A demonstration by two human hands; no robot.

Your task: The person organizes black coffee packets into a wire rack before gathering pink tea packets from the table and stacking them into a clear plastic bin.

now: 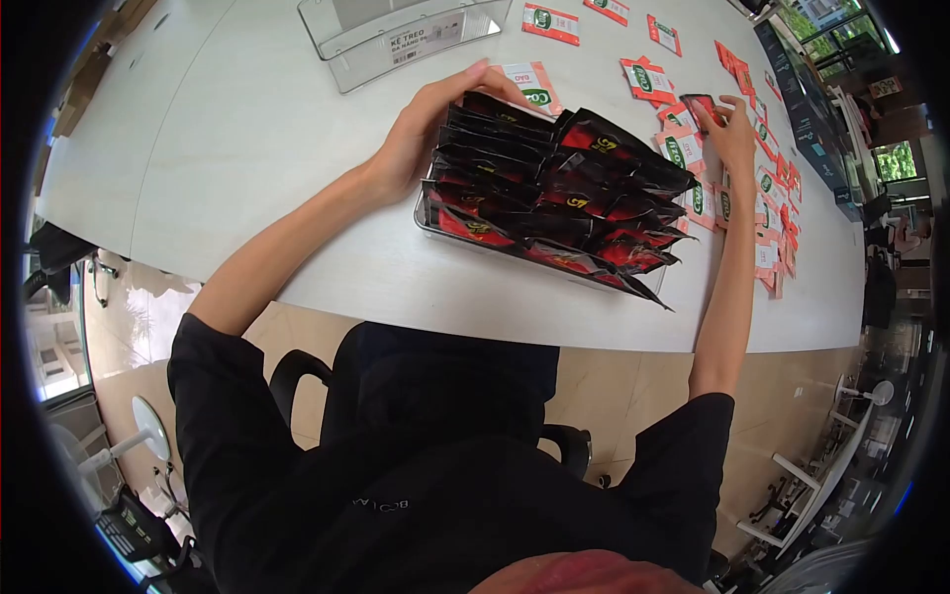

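Note:
A clear plastic tray (427, 226) stands near the table's front edge, filled with rows of upright black-and-red packets (569, 188). My left hand (427, 121) is wrapped around the tray's far left corner, its fingers reaching along the back side. My right hand (730, 137) is to the right of the tray, above the scattered sachets. Its fingers pinch a small black-and-red packet (701, 111). Under and around that hand lie several orange-and-white sachets (683, 150) with green labels. One more such sachet (534, 87) lies just behind the tray.
A clear plastic rack (406, 45) with a paper label stands at the back left of the white table (247, 119). More orange-and-white sachets (550, 25) are spread along the back and right. A long dark box (807, 109) lies at the right edge.

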